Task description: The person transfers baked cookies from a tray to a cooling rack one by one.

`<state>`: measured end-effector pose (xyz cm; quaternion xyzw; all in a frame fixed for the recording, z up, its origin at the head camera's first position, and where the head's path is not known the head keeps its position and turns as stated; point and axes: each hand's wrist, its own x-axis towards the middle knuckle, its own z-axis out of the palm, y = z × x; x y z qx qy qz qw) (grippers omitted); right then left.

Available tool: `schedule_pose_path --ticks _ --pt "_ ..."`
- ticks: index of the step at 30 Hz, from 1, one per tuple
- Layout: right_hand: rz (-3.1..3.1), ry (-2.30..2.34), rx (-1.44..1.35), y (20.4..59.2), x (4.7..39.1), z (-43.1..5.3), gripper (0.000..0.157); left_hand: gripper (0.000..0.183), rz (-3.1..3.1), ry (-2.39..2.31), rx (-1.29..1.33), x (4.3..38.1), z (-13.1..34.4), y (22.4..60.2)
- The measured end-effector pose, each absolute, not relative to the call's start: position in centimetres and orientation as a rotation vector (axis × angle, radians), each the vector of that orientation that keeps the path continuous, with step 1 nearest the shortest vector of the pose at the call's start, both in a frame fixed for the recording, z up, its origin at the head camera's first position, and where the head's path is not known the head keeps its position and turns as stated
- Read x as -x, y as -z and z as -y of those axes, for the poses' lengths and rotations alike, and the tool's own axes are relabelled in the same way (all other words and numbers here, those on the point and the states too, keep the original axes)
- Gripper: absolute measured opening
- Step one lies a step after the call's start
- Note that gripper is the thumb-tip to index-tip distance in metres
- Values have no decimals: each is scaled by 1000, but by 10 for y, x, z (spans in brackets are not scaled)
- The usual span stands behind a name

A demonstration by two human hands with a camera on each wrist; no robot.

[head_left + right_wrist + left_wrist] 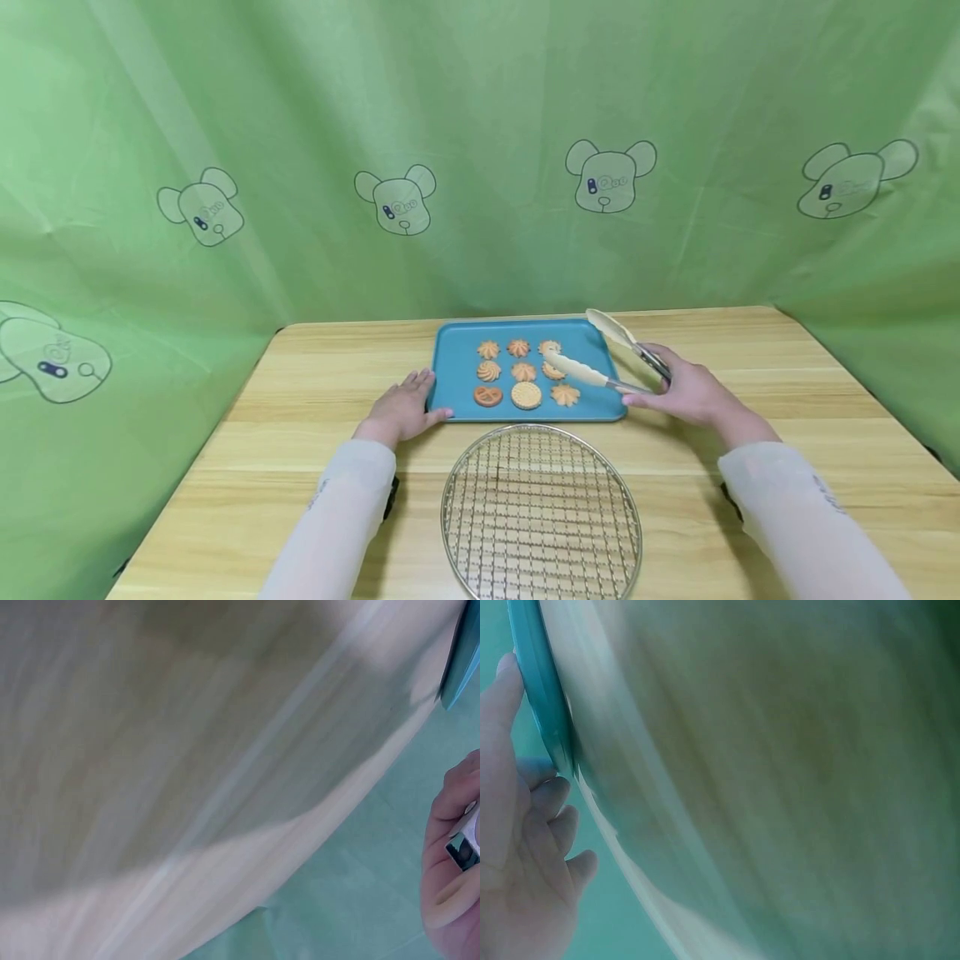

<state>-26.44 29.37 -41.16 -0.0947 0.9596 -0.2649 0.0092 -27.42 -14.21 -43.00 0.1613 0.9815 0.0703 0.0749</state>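
My left hand [402, 407] rests at the near left corner of a blue baking tray [455, 358], its fingers extended along the left side and its thumb at the front edge. In the left wrist view, the fingertips are right at the tray's rim [544, 682]. Over the tray's right side, my right hand [693, 390] grips a pair of tongs [632, 388] with spread arms and pale tips. One tip overlaps cookies in the right column; the other points toward the far right corner. Several cookies lie in rows, among them a pretzel-shaped one [487, 396] and a round one [527, 395].
A round wire cooling rack [542, 517] lies on the wooden table [315, 375] in front of the tray, between my forearms. Behind and beside the table hangs a green curtain [495, 250] printed with bear heads.
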Motion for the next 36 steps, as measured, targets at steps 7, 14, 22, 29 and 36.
schedule_pose_path --ticks 7,14,22,29,36 --pt "-3015 704 398 406 265 -296 104 83 -2943 -209 -486 274 142 428" --pt "-3005 656 439 399 261 -300 101 82 -2944 -218 -495 273 141 428" --pt "-2943 687 484 393 256 -302 96 82 -2944 -218 -497 272 142 428" --pt "-2946 607 594 394 260 -304 89 82 -2940 -234 -500 272 142 427" --pt "-2934 552 638 392 261 -304 85 82 -2936 -221 -495 273 142 429"
